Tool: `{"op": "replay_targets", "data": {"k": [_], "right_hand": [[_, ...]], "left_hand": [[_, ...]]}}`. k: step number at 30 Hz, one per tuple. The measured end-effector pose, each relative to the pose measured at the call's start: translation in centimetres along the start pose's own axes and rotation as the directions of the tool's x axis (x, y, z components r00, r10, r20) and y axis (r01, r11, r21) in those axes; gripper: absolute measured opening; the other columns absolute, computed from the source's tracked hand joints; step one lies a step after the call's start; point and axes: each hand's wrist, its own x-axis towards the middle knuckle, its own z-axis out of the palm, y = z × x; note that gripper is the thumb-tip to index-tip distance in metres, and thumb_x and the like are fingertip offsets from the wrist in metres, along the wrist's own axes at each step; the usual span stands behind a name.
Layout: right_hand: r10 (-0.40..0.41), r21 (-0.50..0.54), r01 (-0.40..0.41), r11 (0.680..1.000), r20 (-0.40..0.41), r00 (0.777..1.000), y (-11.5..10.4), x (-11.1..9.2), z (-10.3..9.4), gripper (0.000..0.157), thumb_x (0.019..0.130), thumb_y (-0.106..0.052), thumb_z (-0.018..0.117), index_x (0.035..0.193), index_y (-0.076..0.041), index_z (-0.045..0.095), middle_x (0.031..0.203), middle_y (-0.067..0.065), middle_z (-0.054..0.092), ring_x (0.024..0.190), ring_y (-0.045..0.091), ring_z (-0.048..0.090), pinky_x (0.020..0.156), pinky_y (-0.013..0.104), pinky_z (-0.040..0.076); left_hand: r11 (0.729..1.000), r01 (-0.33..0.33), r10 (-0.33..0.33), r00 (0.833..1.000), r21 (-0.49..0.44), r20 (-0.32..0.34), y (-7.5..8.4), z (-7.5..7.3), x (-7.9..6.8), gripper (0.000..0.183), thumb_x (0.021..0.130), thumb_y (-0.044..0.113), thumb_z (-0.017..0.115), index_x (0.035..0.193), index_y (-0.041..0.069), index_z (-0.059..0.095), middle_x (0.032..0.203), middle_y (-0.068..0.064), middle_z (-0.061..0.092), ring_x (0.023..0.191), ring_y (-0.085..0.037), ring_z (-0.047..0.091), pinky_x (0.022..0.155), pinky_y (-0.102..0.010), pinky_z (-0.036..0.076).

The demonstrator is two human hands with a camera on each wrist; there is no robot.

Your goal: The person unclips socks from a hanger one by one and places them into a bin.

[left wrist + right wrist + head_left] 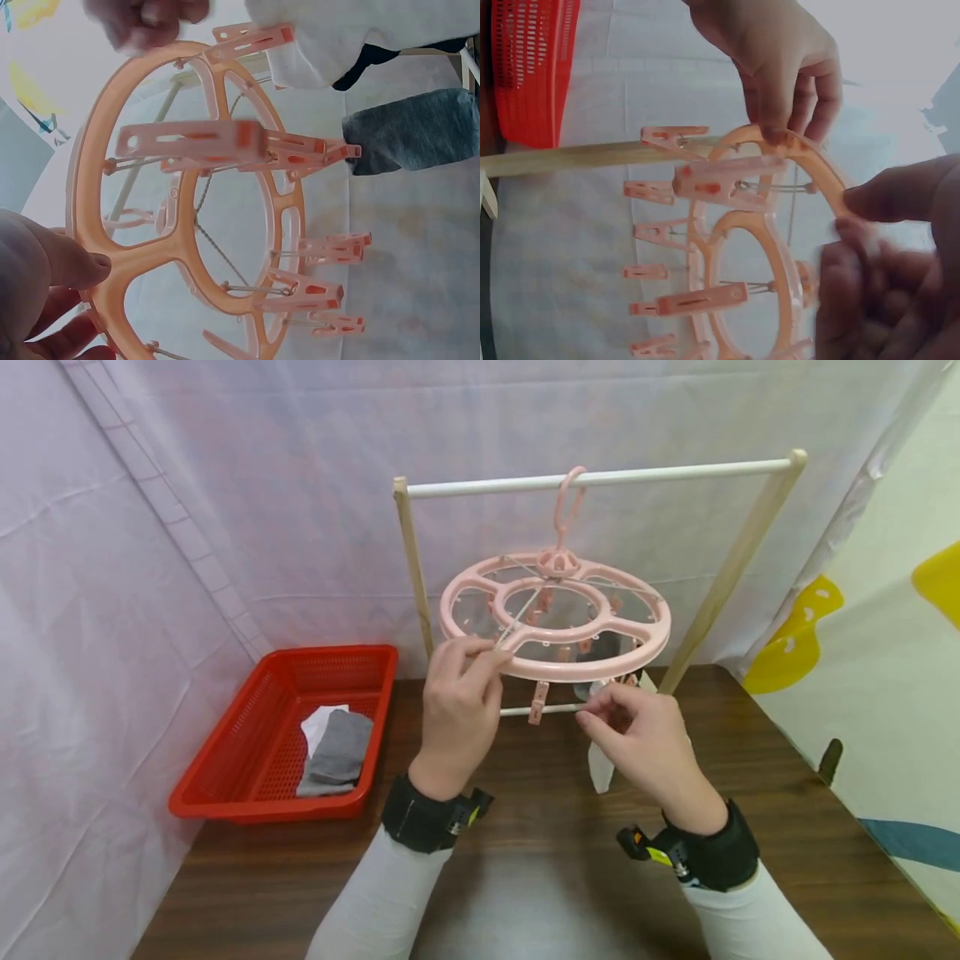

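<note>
A pink round clip hanger [583,671] hangs tilted from a white rail by its hook [562,514]. My left hand [459,714] grips its near rim, thumb on one side and fingers on the other. Close to the rim's right part is my right hand [648,739], fingers loosely bent and blurred in the right wrist view, with nothing visible in them. Pink clothespins [195,140] dangle from the ring on cords. A dark grey cloth piece [412,131], a white one [322,45] and a black one [367,66] hang at the clips; the white one is partly behind my right hand in the head view.
The rail [675,472] runs between wooden posts [731,577] at the back of the brown table [525,860]. To the left stands a red basket [277,810] with grey [341,747] and white [318,727] cloth pieces inside. White curtains [300,527] close off the back and left.
</note>
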Motion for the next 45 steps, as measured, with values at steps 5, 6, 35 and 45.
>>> {"op": "replay_targets", "data": {"k": [5, 6, 35, 45], "right_hand": [[-0.263, 0.037, 0.281, 0.959, -0.251, 0.931, 0.0, 0.1, -0.5, 0.007, 0.076, -0.001, 0.073, 0.079, -0.006, 0.069, 0.071, 0.0, 0.063, 0.061, 0.011, 0.054, 0.055, 0.019, 0.045], [-0.305, 0.009, 0.325, 0.946, -0.32, 0.897, 0.0, 0.2, -0.5, 0.005, 0.075, -0.001, 0.071, 0.079, -0.003, 0.068, 0.072, 0.004, 0.062, 0.063, 0.015, 0.054, 0.059, 0.019, 0.045], [-0.254, -0.171, 0.192, 0.966, -0.529, 0.81, 5.1, 2.2, -0.8, 0.025, 0.087, -0.007, 0.069, 0.111, -0.001, 0.069, 0.123, 0.019, 0.062, 0.118, 0.031, 0.054, 0.097, 0.039, 0.045], [-0.279, -0.182, 0.214, 0.96, -0.533, 0.799, 3.6, 1.8, -0.3, 0.024, 0.083, -0.006, 0.069, 0.107, -0.002, 0.072, 0.119, 0.019, 0.064, 0.117, 0.033, 0.053, 0.1, 0.042, 0.041]], "left_hand": [[1.0, 0.009, -0.009, 1.0, -0.016, 0.0, 0.0, 0.0, 0.1, 0.017, 0.087, 0.0, 0.063, 0.095, 0.008, 0.075, 0.103, -0.012, 0.065, 0.102, -0.031, 0.058, 0.097, -0.036, 0.045], [1.0, 0.012, -0.011, 1.0, -0.019, 0.0, -0.1, 0.0, 0.1, 0.017, 0.087, 0.0, 0.062, 0.095, 0.008, 0.075, 0.103, -0.012, 0.065, 0.102, -0.031, 0.058, 0.097, -0.036, 0.045], [0.998, 0.054, -0.053, 0.996, 0.022, -0.066, 0.0, 0.5, -0.4, 0.021, 0.08, 0.001, 0.065, 0.1, 0.005, 0.072, 0.106, -0.013, 0.063, 0.104, -0.032, 0.057, 0.095, -0.038, 0.045], [0.999, 0.002, 0.001, 0.996, 0.037, -0.089, 0.9, 0.8, -0.3, 0.021, 0.085, 0.002, 0.063, 0.102, 0.004, 0.074, 0.106, -0.014, 0.064, 0.107, -0.033, 0.058, 0.099, -0.037, 0.044]]}}
